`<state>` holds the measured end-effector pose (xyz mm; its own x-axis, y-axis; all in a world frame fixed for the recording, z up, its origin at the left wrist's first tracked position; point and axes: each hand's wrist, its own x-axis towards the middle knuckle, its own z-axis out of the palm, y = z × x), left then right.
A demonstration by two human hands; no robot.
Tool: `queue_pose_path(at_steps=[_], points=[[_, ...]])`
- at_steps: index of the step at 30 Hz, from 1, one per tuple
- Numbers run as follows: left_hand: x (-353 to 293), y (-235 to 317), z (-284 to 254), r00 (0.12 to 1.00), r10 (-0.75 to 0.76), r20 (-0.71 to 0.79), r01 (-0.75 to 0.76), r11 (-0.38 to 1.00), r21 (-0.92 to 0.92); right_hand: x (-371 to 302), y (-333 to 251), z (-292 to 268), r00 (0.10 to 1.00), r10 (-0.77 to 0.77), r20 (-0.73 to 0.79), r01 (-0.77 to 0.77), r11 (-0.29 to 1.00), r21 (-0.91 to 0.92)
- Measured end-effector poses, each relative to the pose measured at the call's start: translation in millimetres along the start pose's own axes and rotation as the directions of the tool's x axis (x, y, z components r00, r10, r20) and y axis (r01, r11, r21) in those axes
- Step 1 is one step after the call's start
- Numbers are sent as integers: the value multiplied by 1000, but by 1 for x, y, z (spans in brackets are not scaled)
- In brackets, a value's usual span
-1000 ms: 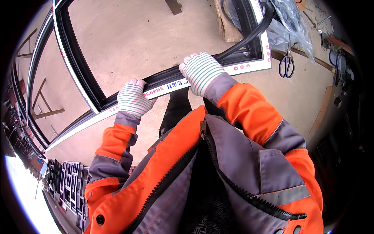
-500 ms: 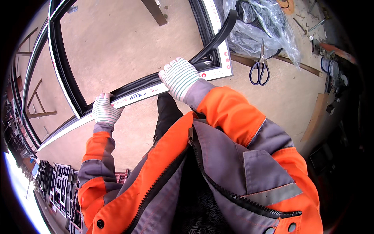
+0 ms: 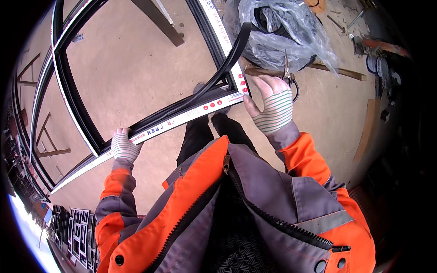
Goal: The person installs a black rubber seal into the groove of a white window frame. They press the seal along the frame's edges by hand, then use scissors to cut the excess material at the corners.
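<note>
A dark window frame (image 3: 195, 110) with white printed film on its edges lies in front of me. Along its near rail runs a black rubber sealing strip (image 3: 232, 58), whose free end curves up past the right corner. My left hand (image 3: 124, 146), in a striped glove, grips the near rail by the left joint, fingers over the strip. Just right of the frame's corner is my right hand (image 3: 274, 107), gloved too, thumb and fingers apart with nothing between them. Scissors (image 3: 287, 68) lie beyond its fingertips, one handle partly hidden behind them.
A clear plastic bag (image 3: 296, 32) with coiled black strip lies past the corner, beside a wooden bar (image 3: 339, 72). Tools and spools (image 3: 383, 66) clutter the far right. A brown bar (image 3: 159, 22) crosses beneath the frame opening. Stacked frames (image 3: 79, 234) stand lower left.
My right hand has let go of the near rail and strip and moved right, toward the scissors. The left hand keeps its grip. The whole view has shifted a little.
</note>
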<state>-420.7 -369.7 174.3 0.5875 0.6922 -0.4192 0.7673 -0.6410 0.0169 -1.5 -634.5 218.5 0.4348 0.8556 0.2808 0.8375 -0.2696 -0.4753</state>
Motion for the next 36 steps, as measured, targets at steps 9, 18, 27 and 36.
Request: queue_pose_path(at_steps=[9, 18, 27, 36], points=[[45, 87, -24, 896, 444, 14, -333, 693, -640, -67, 80, -27, 732, 672, -112, -642, 624, -445], [116, 212, -14, 842, 467, 269, 64, 409, -910, -62, 93, -6, 447, 893, 57, -722, 398, -566], [142, 223, -26, 697, 564, 443, 381, 232, -895, -37, 122, 21, 303, 939, 163, -744, 340, -575], [153, 240, -47, 577, 637, 511, 562, 144, -814, -39, 137, 29, 254, 947, 197, -812, 320, -489]])
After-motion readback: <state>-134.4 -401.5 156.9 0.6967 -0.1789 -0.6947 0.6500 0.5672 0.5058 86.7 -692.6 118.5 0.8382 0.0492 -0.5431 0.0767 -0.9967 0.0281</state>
